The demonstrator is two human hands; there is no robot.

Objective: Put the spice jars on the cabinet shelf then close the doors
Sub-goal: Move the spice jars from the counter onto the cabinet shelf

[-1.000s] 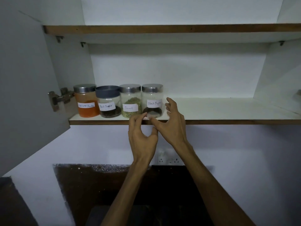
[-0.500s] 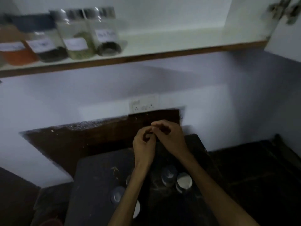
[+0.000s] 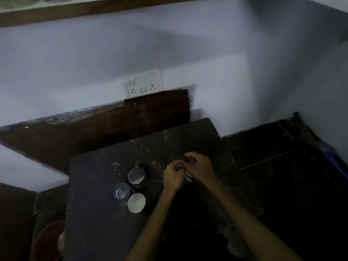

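Observation:
Three spice jars stand grouped on the dark table (image 3: 98,223): one with a silver lid (image 3: 136,175), one with a blue-grey lid (image 3: 121,193), and another silver-lidded one (image 3: 136,202). Right of them, my left hand (image 3: 173,174) and my right hand (image 3: 200,167) meet with fingers curled, fingertips touching. They hover over two more jars, a dark-lidded one (image 3: 177,158) and a silver-lidded one (image 3: 188,177), both mostly hidden. I see nothing gripped in either hand. The cabinet shelf's brown front edge (image 3: 94,9) runs along the top; its jars are almost out of view.
A white switch and socket panel (image 3: 142,82) sits on the wall above a dark brown board (image 3: 113,125). A reddish bucket (image 3: 47,240) stands at the lower left beside the table. Dark floor tiles (image 3: 282,166) lie to the right, with a blue object (image 3: 338,159) near the wall.
My view has dropped from the shelf to the table. Both hands came down from the shelf edge, still together, and now sit low over the jars on the table.

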